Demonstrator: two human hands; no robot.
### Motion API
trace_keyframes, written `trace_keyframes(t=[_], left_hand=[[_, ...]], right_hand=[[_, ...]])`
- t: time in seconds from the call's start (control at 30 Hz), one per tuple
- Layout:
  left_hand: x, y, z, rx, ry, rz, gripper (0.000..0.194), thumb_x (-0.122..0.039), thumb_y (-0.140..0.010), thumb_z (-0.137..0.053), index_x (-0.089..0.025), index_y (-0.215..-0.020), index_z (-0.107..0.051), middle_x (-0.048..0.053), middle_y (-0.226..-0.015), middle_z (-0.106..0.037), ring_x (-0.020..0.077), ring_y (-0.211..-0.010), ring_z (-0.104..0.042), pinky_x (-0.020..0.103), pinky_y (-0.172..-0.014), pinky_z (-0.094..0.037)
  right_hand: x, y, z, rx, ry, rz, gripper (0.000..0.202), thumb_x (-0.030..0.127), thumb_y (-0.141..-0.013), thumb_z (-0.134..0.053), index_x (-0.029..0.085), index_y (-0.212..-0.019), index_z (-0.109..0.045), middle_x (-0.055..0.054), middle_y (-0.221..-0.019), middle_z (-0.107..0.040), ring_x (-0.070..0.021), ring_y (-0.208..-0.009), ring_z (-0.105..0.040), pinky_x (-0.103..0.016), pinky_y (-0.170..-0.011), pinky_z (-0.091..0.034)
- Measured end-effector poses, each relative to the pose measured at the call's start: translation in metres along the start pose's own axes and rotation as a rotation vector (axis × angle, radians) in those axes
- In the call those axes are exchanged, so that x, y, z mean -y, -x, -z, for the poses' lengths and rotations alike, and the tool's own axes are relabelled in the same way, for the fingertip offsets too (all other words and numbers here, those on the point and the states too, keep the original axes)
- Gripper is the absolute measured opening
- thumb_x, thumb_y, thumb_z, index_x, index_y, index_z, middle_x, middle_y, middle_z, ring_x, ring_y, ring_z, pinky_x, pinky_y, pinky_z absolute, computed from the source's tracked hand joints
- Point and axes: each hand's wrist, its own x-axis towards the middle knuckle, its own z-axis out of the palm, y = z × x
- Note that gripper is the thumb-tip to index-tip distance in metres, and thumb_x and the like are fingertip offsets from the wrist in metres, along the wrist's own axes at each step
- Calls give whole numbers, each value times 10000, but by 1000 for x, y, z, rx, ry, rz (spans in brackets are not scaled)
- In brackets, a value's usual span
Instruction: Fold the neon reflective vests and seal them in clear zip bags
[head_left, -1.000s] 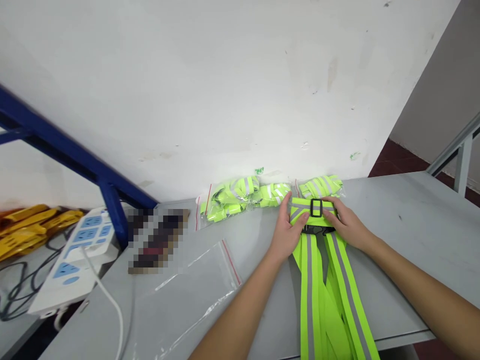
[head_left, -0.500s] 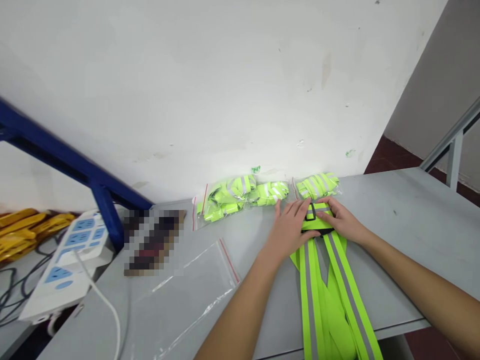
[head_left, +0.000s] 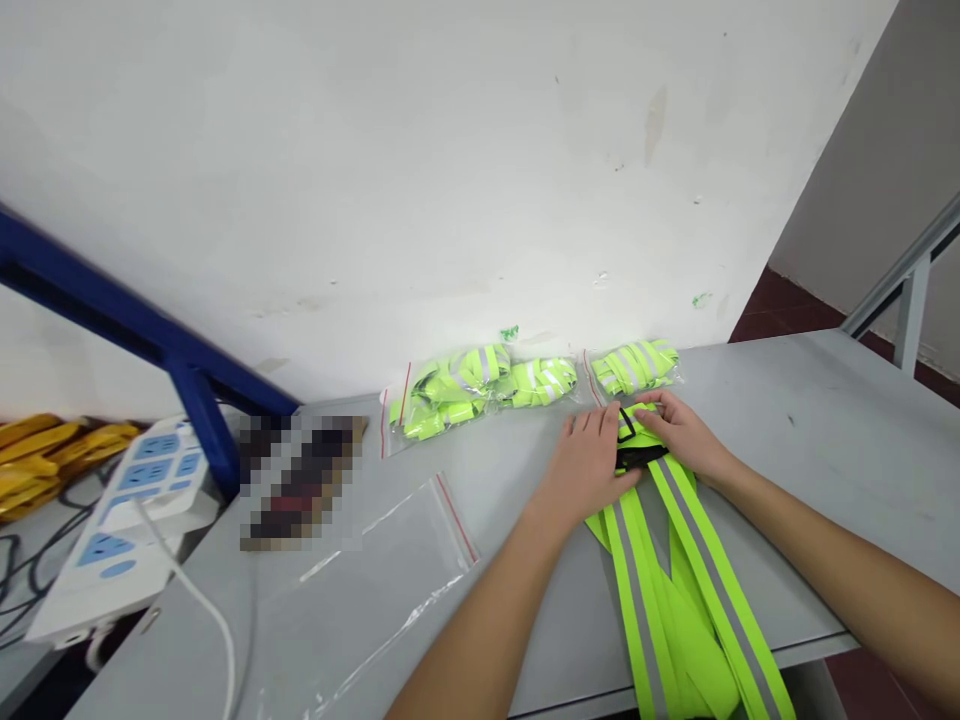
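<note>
A lime-green reflective harness [head_left: 697, 560] with grey stripes lies on the grey table, its long straps trailing over the front edge. At its upper end, the webbing is bunched around a black buckle [head_left: 625, 424]. My left hand [head_left: 589, 460] is closed over the left side of this bunch, fingers together and thumb beneath. From the other side, my right hand [head_left: 686, 435] pinches the webbing between thumb and fingers. Part of the bunch is hidden under both hands. Left of my left forearm, a clear zip bag [head_left: 375, 580] with a red seal line lies flat.
Along the wall sit bagged reflective straps [head_left: 457, 385], with another bag [head_left: 636, 367] to the right. A white power strip [head_left: 127, 530] with a white cable, yellow items [head_left: 64, 460] and a blue metal frame [head_left: 202, 400] are at left. A pixelated object [head_left: 304, 485] lies near the frame.
The bunched end has been squeezed narrower and tilted between my hands, with the left hand turned further over it. The hanging straps have swung to the right.
</note>
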Motion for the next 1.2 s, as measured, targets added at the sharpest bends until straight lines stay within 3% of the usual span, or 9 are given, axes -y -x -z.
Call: trace_keyframes(t=[0.2, 0.37, 0.47, 0.63, 0.77, 0.93, 1.13, 1.2], left_hand=[[-7, -2, -2, -37, 12, 106, 539, -331, -785, -616, -199, -1265, -411, 110, -1174, -592, 313, -1150, -505, 537, -1059, -263], [-12, -2, -2, -91, -25, 80, 600, -227, -789, -606, -230, -1328, -343, 113, -1307, -517, 301, -1219, -463, 525, -1064, -264], [-12, -3, -2, -60, -43, 69, 575, -209, -800, -597, -237, -1317, -345, 103, -1241, -569, 289, -1185, -492, 564, -1088, -199], [-12, -4, 3, -37, -108, 78, 542, -190, -795, -626, -214, -1278, -382, 98, -1159, -594, 290, -1119, -519, 528, -1028, -296], [-14, -4, 4, -54, -174, 64, 500, -182, -787, -639, -197, -1237, -421, 100, -1124, -584, 295, -1080, -519, 478, -948, -370], [-15, -5, 3, -55, -208, 49, 477, -168, -769, -638, -153, -1207, -448, 111, -1100, -580, 292, -1037, -521, 437, -901, -397], [-13, -7, 1, -10, -176, -11, 583, -169, -789, -604, -134, -1321, -369, 145, -1147, -576, 313, -1103, -506, 473, -964, -361], [-12, -6, 3, 9, -69, -60, 641, -197, -793, -603, -156, -1368, -323, 135, -1187, -565, 306, -1137, -489, 466, -984, -356]], right_hand=[[6, 1, 2, 6, 226, 87, 319, 498, -880, -488, 231, -1048, -538, 48, -663, -453, -138, -554, -434, -274, -522, -375], [12, 6, 4, 7, 315, 173, 277, 465, -912, -438, 250, -1070, -514, 33, -699, -486, -153, -573, -439, -288, -535, -389], [16, 8, 4, 46, 301, 162, 290, 483, -917, -431, 261, -1087, -507, 36, -670, -471, -166, -582, -457, -293, -546, -400], [22, 12, 3, 56, 378, 151, 325, 514, -924, -398, 253, -1062, -534, 25, -682, -532, -174, -590, -489, -306, -571, -403], [25, 16, 3, 77, 491, 116, 348, 517, -929, -373, 247, -1085, -526, 62, -530, -437, -168, -484, -432, -290, -491, -337], [25, 18, 2, 32, 563, 229, 298, 467, -902, -458, 238, -1075, -537, -5, -743, -585, -173, -606, -514, -301, -563, -383], [25, 11, 13, 112, 411, 72, 523, 486, -738, -678, 228, -1173, -542, 80, -573, -409, -115, -473, -375, -251, -449, -308], [25, 8, 18, 172, 349, 57, 563, 458, -723, -705, 226, -1211, -547, 74, -586, -434, -111, -483, -381, -254, -461, -326]])
